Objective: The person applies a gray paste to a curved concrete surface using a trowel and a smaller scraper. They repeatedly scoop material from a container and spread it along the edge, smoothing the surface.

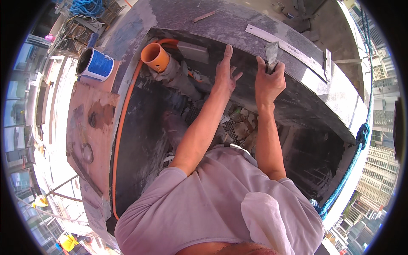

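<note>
My right hand (270, 83) is closed around the handle of a putty knife (272, 52), its grey metal blade pointing up and away from me. To its left, my left hand (225, 74) is open, fingers spread, beside the dark inner wall of a deep trough (204, 37). I cannot tell whether its fingertips touch that wall. Just beyond the putty knife, a long metal carpenter's square (287, 50) lies on the trough's grey far ledge. An orange pipe (156, 58) with an open top stands inside the trough, left of my left hand.
Rubble (244, 125) covers the trough floor around my legs. An orange hose (123, 123) runs along the left edge. A white-and-blue bucket (97, 66) stands on the left ledge. Thick blue rope (359, 144) hangs at the right. A yellow helmet (68, 242) shows far below.
</note>
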A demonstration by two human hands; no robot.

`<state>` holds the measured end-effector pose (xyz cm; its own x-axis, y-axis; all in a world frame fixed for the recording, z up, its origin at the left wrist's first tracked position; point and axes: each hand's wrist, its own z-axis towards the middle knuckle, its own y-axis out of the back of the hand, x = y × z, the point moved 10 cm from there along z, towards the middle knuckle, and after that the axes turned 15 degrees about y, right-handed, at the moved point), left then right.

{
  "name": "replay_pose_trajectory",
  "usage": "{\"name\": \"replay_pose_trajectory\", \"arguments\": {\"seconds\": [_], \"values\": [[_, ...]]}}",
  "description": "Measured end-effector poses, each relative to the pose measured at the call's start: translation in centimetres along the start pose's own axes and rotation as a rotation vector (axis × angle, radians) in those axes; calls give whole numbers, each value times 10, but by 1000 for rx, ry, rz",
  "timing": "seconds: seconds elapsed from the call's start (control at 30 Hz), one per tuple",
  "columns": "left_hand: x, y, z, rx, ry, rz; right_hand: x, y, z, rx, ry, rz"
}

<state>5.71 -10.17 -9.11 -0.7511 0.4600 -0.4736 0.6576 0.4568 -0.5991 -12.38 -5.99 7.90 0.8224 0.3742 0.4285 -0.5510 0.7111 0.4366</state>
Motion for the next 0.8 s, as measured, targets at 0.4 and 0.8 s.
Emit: {"name": "replay_pose_trajectory", "arguments": {"seconds": [0.4,0.8], "values": [[-168,-82,-168,-452,-1609,1543,-2,-2,1,37,5,23],[-187,-161,-79,-62,-1198,2488,-2,-2,3,89,-32,22]]}}
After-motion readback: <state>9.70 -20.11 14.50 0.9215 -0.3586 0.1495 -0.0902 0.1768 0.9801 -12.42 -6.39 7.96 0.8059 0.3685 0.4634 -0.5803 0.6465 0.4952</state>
